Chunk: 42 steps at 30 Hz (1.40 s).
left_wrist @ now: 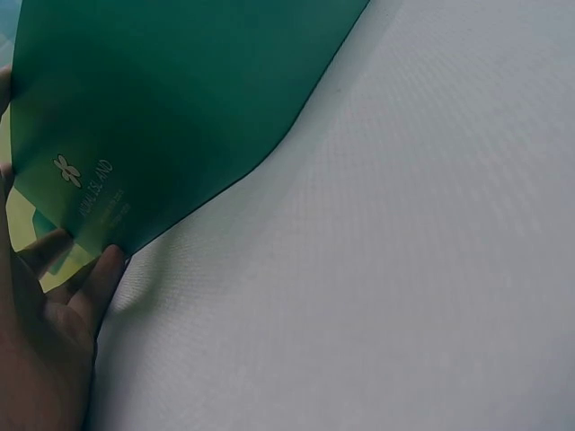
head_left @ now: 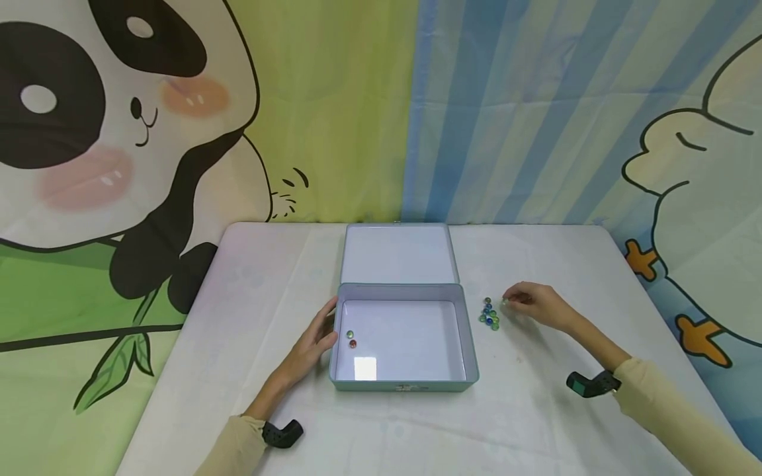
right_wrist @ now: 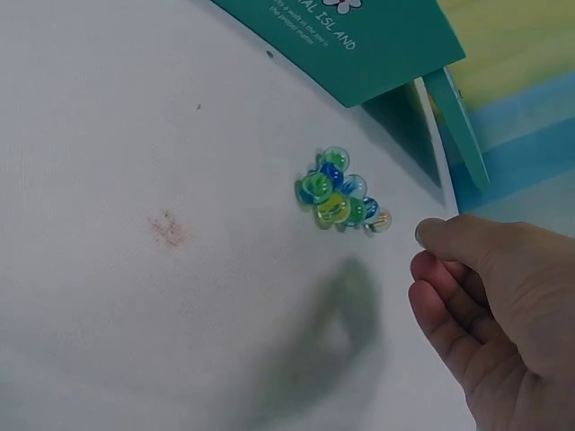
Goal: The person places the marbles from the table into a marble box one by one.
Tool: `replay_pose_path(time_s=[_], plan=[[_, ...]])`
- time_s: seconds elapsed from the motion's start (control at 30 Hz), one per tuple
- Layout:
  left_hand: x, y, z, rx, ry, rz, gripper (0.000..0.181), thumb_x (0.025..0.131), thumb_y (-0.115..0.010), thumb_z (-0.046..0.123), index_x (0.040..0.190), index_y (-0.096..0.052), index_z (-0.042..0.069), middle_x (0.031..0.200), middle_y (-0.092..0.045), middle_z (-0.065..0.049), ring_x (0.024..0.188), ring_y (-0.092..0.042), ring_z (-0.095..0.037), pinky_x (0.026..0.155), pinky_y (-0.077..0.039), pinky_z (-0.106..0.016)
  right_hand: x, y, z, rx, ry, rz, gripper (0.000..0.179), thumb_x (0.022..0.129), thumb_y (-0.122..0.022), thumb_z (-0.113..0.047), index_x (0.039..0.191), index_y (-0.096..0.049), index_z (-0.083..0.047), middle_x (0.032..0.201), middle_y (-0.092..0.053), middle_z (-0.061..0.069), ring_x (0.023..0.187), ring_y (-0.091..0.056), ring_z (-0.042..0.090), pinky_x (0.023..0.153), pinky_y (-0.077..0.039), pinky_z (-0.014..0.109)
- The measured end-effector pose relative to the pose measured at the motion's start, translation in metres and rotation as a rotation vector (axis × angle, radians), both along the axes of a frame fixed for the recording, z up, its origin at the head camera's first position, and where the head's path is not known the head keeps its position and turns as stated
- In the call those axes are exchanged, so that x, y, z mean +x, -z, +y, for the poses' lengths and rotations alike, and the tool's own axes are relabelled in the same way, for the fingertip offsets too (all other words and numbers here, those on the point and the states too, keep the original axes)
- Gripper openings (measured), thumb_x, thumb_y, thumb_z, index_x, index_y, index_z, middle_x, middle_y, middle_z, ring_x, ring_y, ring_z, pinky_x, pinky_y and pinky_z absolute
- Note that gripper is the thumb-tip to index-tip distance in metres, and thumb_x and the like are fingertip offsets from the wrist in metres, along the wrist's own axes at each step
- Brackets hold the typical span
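Note:
A green tin box [head_left: 405, 385] lies on the table with its lid folded back. Inside, near the left wall, are a greenish marble [head_left: 350, 334] and a reddish marble [head_left: 353, 344]. My left hand [head_left: 306, 347] rests against the outside of the left wall, its fingers extended along it. To the right of the box, a cluster of several glass marbles [right_wrist: 334, 190] in green, blue and yellow sits on the cloth. Just right of that cluster, my right hand [head_left: 538, 304] pinches a small clear marble [head_left: 505, 301] between thumb and fingers, the marble mostly hidden in the right wrist view.
The lid [head_left: 399, 253] lies behind the box, toward the table's far edge. A white cloth [head_left: 536, 410] covers the table, with a faint reddish smudge [right_wrist: 167, 229] on it. Behind hangs a curtain [head_left: 506, 132] printed with cartoon animals.

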State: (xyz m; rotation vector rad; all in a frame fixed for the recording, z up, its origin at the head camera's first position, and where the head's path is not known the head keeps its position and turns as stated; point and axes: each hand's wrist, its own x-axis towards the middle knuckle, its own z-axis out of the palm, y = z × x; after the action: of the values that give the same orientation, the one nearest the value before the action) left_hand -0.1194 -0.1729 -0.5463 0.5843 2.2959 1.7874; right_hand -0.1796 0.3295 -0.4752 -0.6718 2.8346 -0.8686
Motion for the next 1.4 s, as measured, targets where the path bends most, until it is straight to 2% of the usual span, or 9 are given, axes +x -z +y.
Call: replay_pose_path(time_s=[0.33, 0.6, 0.77, 0.93, 1.27, 1.4], plan=[[-0.002, 0.002, -0.001, 0.003, 0.011, 0.004, 0.067, 0.1, -0.044, 0.021, 0.156, -0.01, 0.034, 0.164, -0.014, -0.01, 0.142, -0.032, -0.043, 0.109, -0.033, -0.058, -0.002, -0.027, -0.021, -0.064, -0.009, -0.025, 0.016, 0.091, -0.066, -0.01, 0.105, -0.069, -0.003, 0.098, -0.071, 0.007, 0.083, -0.06, -0.002, 0.076, -0.052, 0.013], [-0.002, 0.001, 0.0, 0.006, 0.008, 0.006, 0.066, 0.1, -0.045, 0.021, 0.156, -0.011, 0.034, 0.163, -0.015, -0.01, 0.142, -0.033, -0.042, 0.109, -0.032, -0.06, 0.004, -0.05, -0.039, -0.106, -0.043, -0.068, 0.018, 0.093, -0.064, -0.013, 0.109, -0.068, -0.005, 0.102, -0.07, 0.007, 0.088, -0.061, -0.003, 0.079, -0.052, 0.012], [-0.003, 0.003, -0.001, -0.007, 0.008, 0.019, 0.067, 0.1, -0.045, 0.018, 0.156, -0.011, 0.032, 0.164, -0.014, -0.009, 0.143, -0.031, -0.042, 0.111, -0.03, -0.061, 0.007, -0.06, -0.051, -0.137, -0.064, -0.097, 0.018, 0.093, -0.064, -0.012, 0.109, -0.068, -0.005, 0.101, -0.07, 0.007, 0.087, -0.062, -0.002, 0.078, -0.053, 0.014], [-0.002, 0.004, -0.001, -0.001, 0.003, 0.026, 0.066, 0.1, -0.044, 0.018, 0.156, -0.012, 0.032, 0.164, -0.015, -0.01, 0.141, -0.034, -0.043, 0.11, -0.03, -0.062, 0.006, -0.064, -0.067, -0.171, -0.096, -0.14, 0.019, 0.093, -0.064, -0.012, 0.109, -0.068, -0.004, 0.101, -0.069, 0.007, 0.086, -0.061, 0.0, 0.078, -0.053, 0.016], [-0.002, 0.003, -0.001, 0.004, 0.005, 0.011, 0.066, 0.1, -0.045, 0.02, 0.156, -0.011, 0.033, 0.164, -0.015, -0.01, 0.142, -0.033, -0.043, 0.111, -0.03, -0.06, -0.006, -0.075, -0.121, -0.169, -0.243, -0.13, 0.018, 0.091, -0.066, -0.01, 0.108, -0.068, -0.005, 0.1, -0.07, 0.006, 0.088, -0.065, 0.011, 0.078, -0.055, 0.021], [-0.002, 0.003, -0.001, 0.001, 0.007, 0.011, 0.066, 0.101, -0.044, 0.02, 0.156, -0.011, 0.033, 0.164, -0.015, -0.01, 0.142, -0.033, -0.042, 0.111, -0.031, -0.057, -0.016, -0.072, -0.148, -0.139, -0.307, -0.126, 0.015, 0.091, -0.066, -0.011, 0.105, -0.069, -0.006, 0.098, -0.07, 0.005, 0.088, -0.064, 0.013, 0.078, -0.055, 0.022]])
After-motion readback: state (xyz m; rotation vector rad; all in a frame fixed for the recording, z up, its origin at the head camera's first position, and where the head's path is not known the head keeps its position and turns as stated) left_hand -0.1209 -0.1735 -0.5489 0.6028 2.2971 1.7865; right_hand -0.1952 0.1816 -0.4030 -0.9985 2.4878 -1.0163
